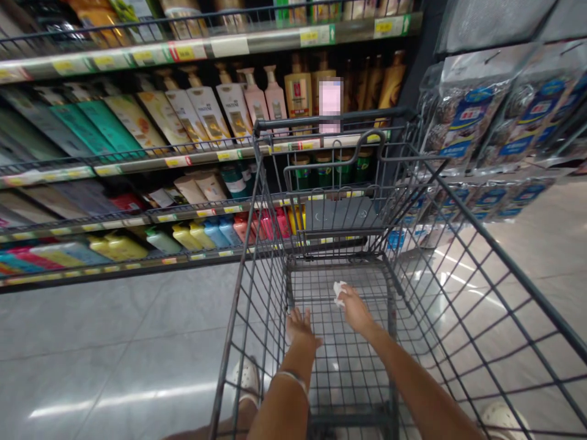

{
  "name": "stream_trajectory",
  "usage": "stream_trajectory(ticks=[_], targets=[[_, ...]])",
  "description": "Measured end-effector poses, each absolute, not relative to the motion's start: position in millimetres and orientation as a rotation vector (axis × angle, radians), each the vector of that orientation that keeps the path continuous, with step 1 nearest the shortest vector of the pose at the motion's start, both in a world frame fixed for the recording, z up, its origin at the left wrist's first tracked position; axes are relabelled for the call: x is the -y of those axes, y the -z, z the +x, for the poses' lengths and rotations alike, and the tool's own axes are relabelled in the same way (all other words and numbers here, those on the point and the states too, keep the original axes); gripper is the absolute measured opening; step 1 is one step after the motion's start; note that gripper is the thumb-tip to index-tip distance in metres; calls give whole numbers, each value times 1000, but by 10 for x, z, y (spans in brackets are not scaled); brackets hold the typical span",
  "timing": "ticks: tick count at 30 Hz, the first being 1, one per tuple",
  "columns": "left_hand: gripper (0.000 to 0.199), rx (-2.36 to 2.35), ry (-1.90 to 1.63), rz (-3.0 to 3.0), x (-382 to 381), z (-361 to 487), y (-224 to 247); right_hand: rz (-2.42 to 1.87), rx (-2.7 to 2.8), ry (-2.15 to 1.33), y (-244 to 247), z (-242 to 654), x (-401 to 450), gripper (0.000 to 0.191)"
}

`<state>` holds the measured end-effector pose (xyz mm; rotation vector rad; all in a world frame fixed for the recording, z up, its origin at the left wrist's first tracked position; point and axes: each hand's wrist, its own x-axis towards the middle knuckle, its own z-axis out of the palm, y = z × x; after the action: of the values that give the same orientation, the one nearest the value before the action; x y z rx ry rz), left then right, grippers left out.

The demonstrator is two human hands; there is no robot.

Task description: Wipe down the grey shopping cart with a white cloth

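Both arms reach down into a dark metal shopping cart (339,421) with wire-grid sides and floor. My right hand (356,310) is closed around a crumpled white tissue (339,292), a little above the basket floor. To its left, my left hand (301,327) has its fingers spread and holds nothing; it is close to the cart's left wire wall, and I cannot tell whether it touches it. A thin pale band circles the left wrist. At the far end of the cart is a grey plastic panel (343,212).
Shelves (137,162) with rows of pump bottles and price tags run along the left and front. Packaged scouring pads (468,122) hang on hooks at the right. Under the cart lies a shiny grey floor (137,342). A white clog (247,376) shows beside the cart's left side.
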<state>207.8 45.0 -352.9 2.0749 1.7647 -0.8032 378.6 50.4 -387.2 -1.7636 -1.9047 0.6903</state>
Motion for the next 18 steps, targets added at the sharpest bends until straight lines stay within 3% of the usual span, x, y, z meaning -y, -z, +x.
stream_trajectory(ticks=[2, 4, 10, 18], targets=[[81, -1757, 791, 2107, -379, 1980, 3610, -1844, 1890, -674, 3860, 4000, -490, 22], [88, -1776, 755, 2140, -331, 1940, 3678, -1917, 1861, -649, 3854, 4157, -479, 23], [88, -1846, 698, 2167, -263, 1983, 3801, -2018, 1723, -599, 3932, 4107, -538, 29], [88, -1880, 677, 2130, -272, 2000, 3931, -1763, 1820, -780, 4006, 3249, -807, 33]])
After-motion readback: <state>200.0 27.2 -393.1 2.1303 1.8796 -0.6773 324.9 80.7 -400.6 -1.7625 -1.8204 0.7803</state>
